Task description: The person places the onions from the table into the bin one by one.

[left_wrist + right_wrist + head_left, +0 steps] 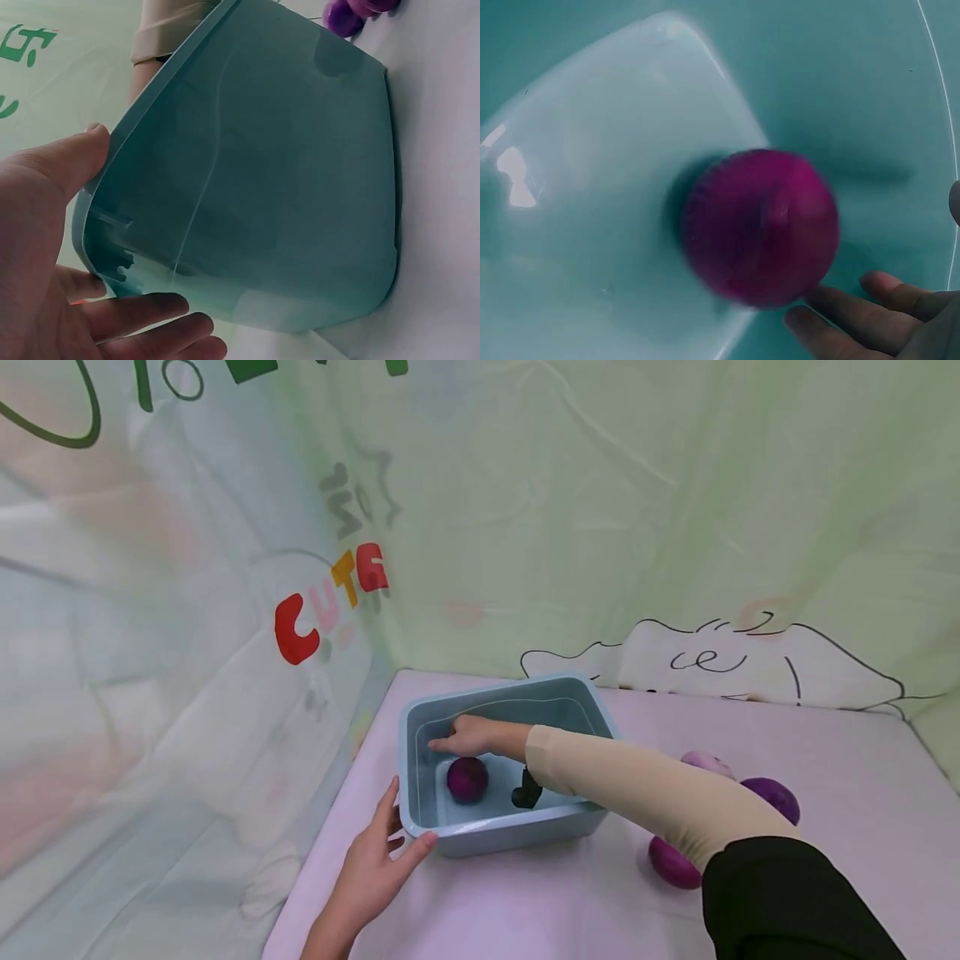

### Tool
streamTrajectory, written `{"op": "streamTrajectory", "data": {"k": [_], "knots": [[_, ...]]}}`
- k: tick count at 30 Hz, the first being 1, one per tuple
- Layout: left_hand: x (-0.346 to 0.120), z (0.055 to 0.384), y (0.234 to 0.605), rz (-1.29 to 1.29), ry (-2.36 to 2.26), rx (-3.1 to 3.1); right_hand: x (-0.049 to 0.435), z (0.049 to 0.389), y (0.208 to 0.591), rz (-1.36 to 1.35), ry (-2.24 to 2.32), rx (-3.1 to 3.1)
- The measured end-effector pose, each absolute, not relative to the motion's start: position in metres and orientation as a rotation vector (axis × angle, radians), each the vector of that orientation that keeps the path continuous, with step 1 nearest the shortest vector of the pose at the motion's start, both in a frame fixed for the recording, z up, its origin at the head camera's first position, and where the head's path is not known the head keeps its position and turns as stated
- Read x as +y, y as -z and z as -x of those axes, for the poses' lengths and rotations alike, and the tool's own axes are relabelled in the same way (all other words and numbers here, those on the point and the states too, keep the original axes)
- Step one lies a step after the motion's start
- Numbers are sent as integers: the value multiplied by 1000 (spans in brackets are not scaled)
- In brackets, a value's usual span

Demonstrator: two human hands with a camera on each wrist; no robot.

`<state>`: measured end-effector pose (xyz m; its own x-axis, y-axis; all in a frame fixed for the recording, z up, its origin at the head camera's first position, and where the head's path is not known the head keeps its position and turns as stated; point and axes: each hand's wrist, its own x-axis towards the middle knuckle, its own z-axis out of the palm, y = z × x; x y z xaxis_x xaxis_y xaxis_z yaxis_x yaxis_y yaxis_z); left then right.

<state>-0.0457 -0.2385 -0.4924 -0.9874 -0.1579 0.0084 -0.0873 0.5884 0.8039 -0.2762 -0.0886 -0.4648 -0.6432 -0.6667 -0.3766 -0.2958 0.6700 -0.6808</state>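
Observation:
A light blue plastic bin (pixel 517 837) stands on the table. Inside, on its floor, lies a round, glossy purple-magenta ball-like thing (pixel 761 229), near one end. My right hand (pixel 472 736) reaches into the bin just above and behind this ball. In the right wrist view its fingers (pixel 862 319) are spread loosely, with fingertips right at the ball's edge and nothing gripped. My left hand (pixel 369 868) is at the bin's near left corner. Its thumb rests along the rim and its loosely extended fingers lie by the outside wall, as the left wrist view shows.
Right of the bin, partly behind my right sleeve (pixel 637 781), lie a pale pink-purple round thing (pixel 707 763), a dark purple one (pixel 772 799) and a magenta one (pixel 675 862). Printed cloth walls (pixel 480 527) enclose the table (pixel 525 910) at the back and left.

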Motion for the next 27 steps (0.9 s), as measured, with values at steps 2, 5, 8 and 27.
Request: {"op": "streamTrajectory", "data": {"k": [2,5,8,27], "knots": [[-238,46,491,-210,1381,-2729,-86,276,465,745,791,2251],[-237,45,490,-213,1400,-2721,-83,275,464,759,812,2251],[-236,46,490,-211,1410,-2722,-80,275,462,776,795,2262],[-238,46,494,-185,1445,-2684,30,265,345,785,950,2379]]}}
